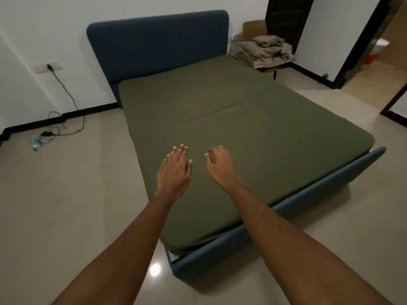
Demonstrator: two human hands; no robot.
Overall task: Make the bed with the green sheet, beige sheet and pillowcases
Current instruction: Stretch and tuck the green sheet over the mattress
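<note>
The green sheet [253, 119] covers the mattress of a bed with a blue frame [308, 194] and a blue headboard [158, 42]. It lies mostly smooth, with a faint crease across the middle. Both my arms reach out over the near left part of the bed. My left hand [175, 170] is held flat with straight fingers over the sheet. Beside it, my right hand [221, 165] has loosely curled fingers and holds nothing. A pile of beige bedding [264, 51] lies on a chair beyond the bed's far right corner.
A cable [66, 91] runs from a wall socket down to the floor at left, near a small black device and a plastic bottle [36, 144]. An open doorway [374, 51] is at the right. Glossy beige floor surrounds the bed.
</note>
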